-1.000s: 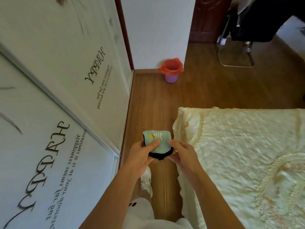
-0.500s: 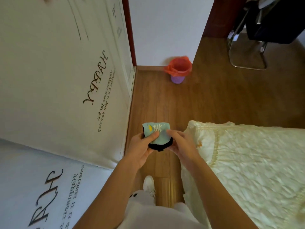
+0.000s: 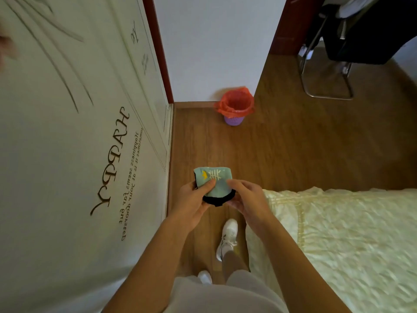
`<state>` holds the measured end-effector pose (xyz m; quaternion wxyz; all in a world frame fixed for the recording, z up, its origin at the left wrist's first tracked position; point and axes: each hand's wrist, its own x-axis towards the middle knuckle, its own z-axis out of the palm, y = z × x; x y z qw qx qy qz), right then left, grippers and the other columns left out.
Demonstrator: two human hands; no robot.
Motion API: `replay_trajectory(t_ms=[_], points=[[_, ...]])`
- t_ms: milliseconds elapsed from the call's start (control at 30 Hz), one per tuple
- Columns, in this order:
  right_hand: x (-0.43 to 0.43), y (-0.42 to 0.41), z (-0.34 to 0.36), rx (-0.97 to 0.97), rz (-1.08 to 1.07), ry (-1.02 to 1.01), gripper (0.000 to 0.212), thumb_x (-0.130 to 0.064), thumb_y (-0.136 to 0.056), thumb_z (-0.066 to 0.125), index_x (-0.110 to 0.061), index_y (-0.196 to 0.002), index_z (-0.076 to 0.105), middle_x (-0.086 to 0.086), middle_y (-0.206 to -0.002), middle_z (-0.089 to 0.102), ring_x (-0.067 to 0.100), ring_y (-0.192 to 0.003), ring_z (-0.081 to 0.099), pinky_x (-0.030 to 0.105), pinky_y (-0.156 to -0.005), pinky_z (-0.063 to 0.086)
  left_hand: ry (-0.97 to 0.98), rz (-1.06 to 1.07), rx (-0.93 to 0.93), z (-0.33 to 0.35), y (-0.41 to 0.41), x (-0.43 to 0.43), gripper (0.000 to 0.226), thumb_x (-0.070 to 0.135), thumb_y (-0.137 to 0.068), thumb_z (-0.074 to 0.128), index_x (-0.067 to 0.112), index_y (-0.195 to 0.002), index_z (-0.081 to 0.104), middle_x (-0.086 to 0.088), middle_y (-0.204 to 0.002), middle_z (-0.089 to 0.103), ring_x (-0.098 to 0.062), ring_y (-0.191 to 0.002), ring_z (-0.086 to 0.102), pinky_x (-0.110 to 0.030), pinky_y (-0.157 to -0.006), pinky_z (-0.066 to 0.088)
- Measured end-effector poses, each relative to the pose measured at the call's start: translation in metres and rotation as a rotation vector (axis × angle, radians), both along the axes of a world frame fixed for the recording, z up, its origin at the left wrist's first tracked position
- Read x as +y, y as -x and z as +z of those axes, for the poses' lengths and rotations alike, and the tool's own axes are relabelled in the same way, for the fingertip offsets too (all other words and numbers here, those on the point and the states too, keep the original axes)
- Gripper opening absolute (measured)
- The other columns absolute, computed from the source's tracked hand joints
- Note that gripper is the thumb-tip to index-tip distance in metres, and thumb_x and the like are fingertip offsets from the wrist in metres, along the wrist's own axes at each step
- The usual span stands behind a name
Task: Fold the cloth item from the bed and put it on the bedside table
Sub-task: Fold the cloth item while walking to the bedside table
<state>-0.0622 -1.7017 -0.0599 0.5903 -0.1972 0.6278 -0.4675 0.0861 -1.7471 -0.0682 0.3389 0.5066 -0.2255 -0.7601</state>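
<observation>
A small folded cloth item [image 3: 214, 181], pale teal with a white fish-bone print, a yellow mark and a black edge, is held in front of me above the wooden floor. My left hand [image 3: 194, 201] grips its left side with the thumb on top. My right hand [image 3: 247, 199] holds its right and lower edge. The bed [image 3: 338, 233], covered by a cream quilted spread, lies to my right, its corner just under my right forearm. No bedside table is in view.
A white wardrobe [image 3: 79, 154] with "HAPPY" lettering runs along my left. A purple bin with a red liner [image 3: 234, 107] stands by the far wall. A metal-legged chair [image 3: 327, 64] with dark clothing is at the far right. My white shoes [image 3: 226, 238] are on the narrow floor strip.
I have walked forward along the gap between wardrobe and bed; the bed has dropped back to my right and the bin looks closer. Both hands keep the same hold on the folded cloth.
</observation>
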Motion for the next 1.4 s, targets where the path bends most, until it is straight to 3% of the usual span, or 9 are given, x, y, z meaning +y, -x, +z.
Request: replay_trajectory(t_ms=[133, 267, 467, 800, 867, 1033, 1200, 1400], points=[[-0.053, 0.020, -0.009, -0.029, 0.020, 0.023, 0.029, -0.025, -0.092, 0.071, -0.004, -0.111, 0.073, 0.015, -0.109, 0.078, 0.023, -0.098, 0.077, 0.033, -0.080, 0.061, 0.017, 0.012, -0.020, -0.004, 0.020, -0.051, 0.019, 0.009, -0.090, 0.065, 0.010, -0.108, 0.066, -0.012, -0.107, 0.073, -0.028, -0.104, 0.068, -0.047, -0.094, 0.054], [-0.121, 0.052, -0.010, -0.051, 0.058, 0.064, 0.030, -0.025, -0.093, 0.069, -0.003, -0.113, 0.073, 0.016, -0.110, 0.077, 0.024, -0.099, 0.076, 0.031, -0.078, 0.061, 0.025, 0.024, -0.054, -0.006, 0.047, -0.115, 0.033, 0.012, -0.088, 0.067, 0.006, -0.120, 0.062, -0.015, -0.115, 0.071, -0.027, -0.105, 0.069, -0.043, -0.091, 0.057], [-0.219, 0.119, 0.003, -0.081, 0.051, 0.103, 0.021, -0.018, -0.096, 0.066, -0.003, -0.108, 0.073, 0.012, -0.105, 0.079, 0.019, -0.095, 0.078, 0.026, -0.075, 0.061, 0.075, -0.011, -0.068, 0.012, 0.112, -0.217, 0.023, 0.011, -0.089, 0.066, 0.008, -0.112, 0.066, -0.007, -0.098, 0.079, -0.022, -0.096, 0.073, -0.035, -0.079, 0.061], [-0.325, 0.206, 0.005, -0.064, -0.069, 0.073, 0.012, -0.021, -0.093, 0.070, -0.013, -0.102, 0.073, 0.010, -0.106, 0.079, 0.020, -0.098, 0.077, 0.035, -0.085, 0.062, 0.070, -0.123, -0.064, 0.019, 0.211, -0.339, 0.026, 0.010, -0.088, 0.067, 0.005, -0.114, 0.066, -0.012, -0.105, 0.076, -0.023, -0.093, 0.074, -0.032, -0.070, 0.061], [-0.345, 0.220, 0.000, -0.062, -0.102, 0.067, 0.017, -0.020, -0.093, 0.070, -0.009, -0.106, 0.073, 0.012, -0.107, 0.079, 0.022, -0.099, 0.077, 0.037, -0.087, 0.062, 0.059, -0.148, -0.051, 0.016, 0.227, -0.361, 0.022, 0.008, -0.089, 0.066, 0.006, -0.111, 0.066, -0.011, -0.102, 0.077, -0.022, -0.092, 0.074, -0.032, -0.072, 0.062], [-0.402, 0.253, -0.005, -0.019, -0.190, 0.037, 0.014, -0.020, -0.094, 0.068, -0.009, -0.100, 0.076, 0.004, -0.092, 0.080, 0.015, -0.085, 0.078, 0.027, -0.074, 0.060, 0.021, -0.228, -0.003, 0.006, 0.267, -0.434, 0.020, 0.008, -0.090, 0.064, 0.006, -0.110, 0.067, -0.012, -0.101, 0.077, -0.024, -0.094, 0.074, -0.035, -0.078, 0.060], [-0.473, 0.288, 0.002, -0.046, -0.362, 0.046, 0.019, -0.017, -0.095, 0.067, -0.003, -0.105, 0.075, 0.010, -0.094, 0.080, 0.018, -0.084, 0.078, 0.024, -0.068, 0.060, 0.035, -0.349, 0.011, 0.010, 0.317, -0.524, 0.028, 0.006, -0.089, 0.065, 0.003, -0.117, 0.064, -0.013, -0.104, 0.076, -0.024, -0.095, 0.073, -0.034, -0.077, 0.061], [-0.528, 0.333, 0.015, 0.027, -0.539, 0.063, 0.026, -0.023, -0.097, 0.064, -0.004, -0.113, 0.071, 0.012, -0.107, 0.077, 0.020, -0.095, 0.077, 0.024, -0.074, 0.059, 0.065, -0.598, 0.036, 0.026, 0.389, -0.605, 0.017, 0.007, -0.089, 0.066, 0.015, -0.103, 0.066, -0.007, -0.102, 0.076, -0.024, -0.100, 0.071, -0.038, -0.086, 0.059]])
